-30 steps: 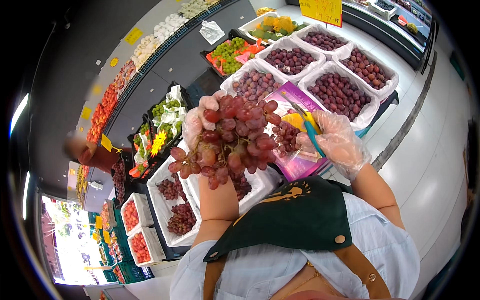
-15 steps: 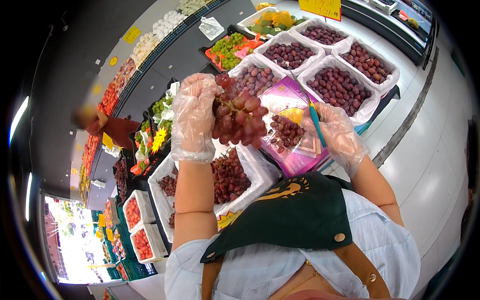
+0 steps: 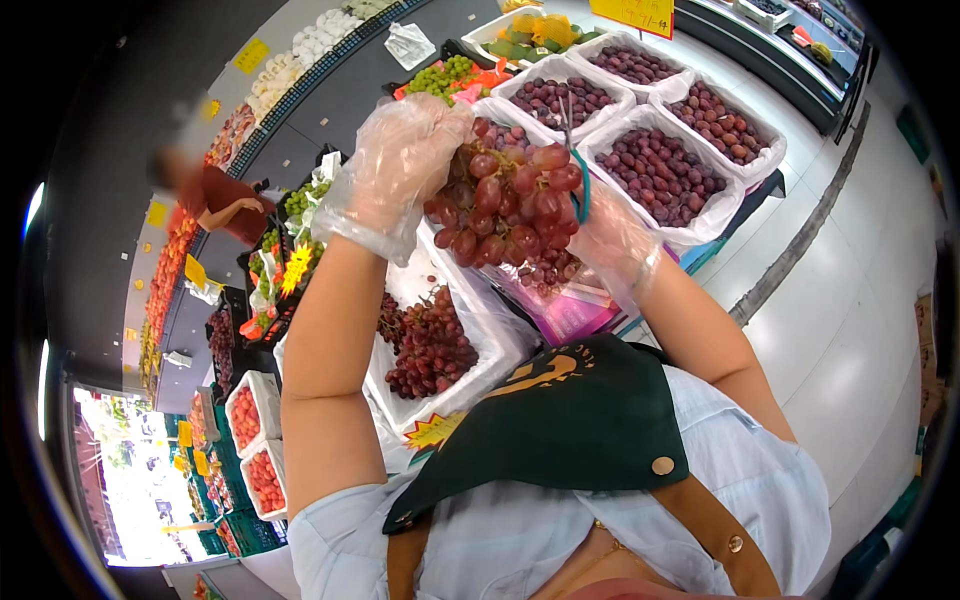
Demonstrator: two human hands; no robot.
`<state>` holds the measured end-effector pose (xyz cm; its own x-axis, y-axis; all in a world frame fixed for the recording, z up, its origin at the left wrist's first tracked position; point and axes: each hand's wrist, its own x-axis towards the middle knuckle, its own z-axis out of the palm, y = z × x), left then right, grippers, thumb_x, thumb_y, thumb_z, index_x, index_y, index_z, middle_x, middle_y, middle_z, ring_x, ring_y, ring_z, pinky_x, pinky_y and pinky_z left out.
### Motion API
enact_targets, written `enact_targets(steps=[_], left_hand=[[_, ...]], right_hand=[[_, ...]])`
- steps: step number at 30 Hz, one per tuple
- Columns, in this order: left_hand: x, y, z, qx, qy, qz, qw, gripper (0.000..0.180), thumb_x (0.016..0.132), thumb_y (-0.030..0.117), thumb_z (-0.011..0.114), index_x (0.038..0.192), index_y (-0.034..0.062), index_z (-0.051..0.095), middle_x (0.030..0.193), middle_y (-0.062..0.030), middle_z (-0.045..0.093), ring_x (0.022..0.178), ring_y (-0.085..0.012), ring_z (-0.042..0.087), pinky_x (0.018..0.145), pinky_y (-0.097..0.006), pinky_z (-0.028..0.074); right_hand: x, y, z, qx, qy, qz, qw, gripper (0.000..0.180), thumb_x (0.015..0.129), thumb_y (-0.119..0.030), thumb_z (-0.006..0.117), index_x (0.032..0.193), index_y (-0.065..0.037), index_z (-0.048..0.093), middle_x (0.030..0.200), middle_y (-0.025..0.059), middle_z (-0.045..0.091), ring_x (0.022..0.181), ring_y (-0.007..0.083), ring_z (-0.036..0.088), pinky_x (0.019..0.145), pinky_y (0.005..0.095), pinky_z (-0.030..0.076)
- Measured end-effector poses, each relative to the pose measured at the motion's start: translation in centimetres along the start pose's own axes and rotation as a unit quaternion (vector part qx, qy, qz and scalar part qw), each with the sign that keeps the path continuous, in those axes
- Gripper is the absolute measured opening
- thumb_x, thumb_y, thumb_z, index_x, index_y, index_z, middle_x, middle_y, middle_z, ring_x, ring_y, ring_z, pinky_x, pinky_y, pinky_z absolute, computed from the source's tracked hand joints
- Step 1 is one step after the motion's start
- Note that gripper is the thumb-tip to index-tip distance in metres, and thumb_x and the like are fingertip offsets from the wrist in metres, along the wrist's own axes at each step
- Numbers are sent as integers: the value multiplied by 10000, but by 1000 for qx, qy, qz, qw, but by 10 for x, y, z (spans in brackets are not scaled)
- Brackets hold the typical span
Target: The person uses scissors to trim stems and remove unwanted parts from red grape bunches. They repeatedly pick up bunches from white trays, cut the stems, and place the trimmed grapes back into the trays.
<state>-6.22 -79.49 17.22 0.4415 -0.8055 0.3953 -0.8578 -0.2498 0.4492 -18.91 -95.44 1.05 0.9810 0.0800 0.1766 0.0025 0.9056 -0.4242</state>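
In a clear plastic glove, my left hand (image 3: 392, 165) is closed at the top of a bunch of red grapes (image 3: 500, 210), which hangs in front of me. My right hand (image 3: 615, 240), gloved too, grips scissors (image 3: 583, 190) with teal handles right beside the bunch; their blades point up and away. The grapes hide some of my right fingers. Below the bunch, loose grapes (image 3: 550, 270) lie on a purple printed box (image 3: 570, 318). More red grape bunches (image 3: 432, 345) fill part of a lined white crate (image 3: 500, 350) under my left forearm.
Lined white crates of dark plums (image 3: 660, 178) stand ahead to the right. Green grapes (image 3: 440, 76) and a crate of yellow-green fruit (image 3: 535, 38) sit farther off. Another person (image 3: 225, 200) is beside the shelves at left. Tiled floor (image 3: 830, 300) runs along the right.
The grape bunch has come up and to the right in my left hand. My right hand has brought the scissors left against the bunch. The person at left has shifted and shows an arm.
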Motion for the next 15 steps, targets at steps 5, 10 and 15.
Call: enact_targets(steps=[5, 10, 15], left_hand=[[18, 19, 10, 177, -44, 82, 980, 236, 861, 274, 648, 894, 47, 701, 826, -105, 642, 757, -256, 586, 659, -346, 432], [31, -5, 22, 135, 44, 289, 947, 384, 895, 403, 598, 909, 36, 707, 831, -167, 627, 737, -287, 587, 654, -394, 436], [49, 9, 14, 79, -174, -12, 981, 315, 913, 354, 623, 905, 55, 721, 806, -102, 649, 677, -206, 565, 605, -357, 419]], right_hand=[[15, 2, 1, 141, -31, 2, 989, 500, 1045, -373, 381, 1444, -71, 364, 1406, 141, 455, 1215, 268, 550, 978, 427, 506], [16, 4, 13, 21, -95, -3, 995, 420, 1029, -252, 385, 1412, -79, 405, 1332, 150, 529, 1209, 314, 547, 1038, 484, 472], [5, 16, 4, 154, -142, 42, 977, 474, 1033, -308, 384, 1455, -94, 354, 1457, 128, 421, 1316, 288, 448, 1115, 458, 381]])
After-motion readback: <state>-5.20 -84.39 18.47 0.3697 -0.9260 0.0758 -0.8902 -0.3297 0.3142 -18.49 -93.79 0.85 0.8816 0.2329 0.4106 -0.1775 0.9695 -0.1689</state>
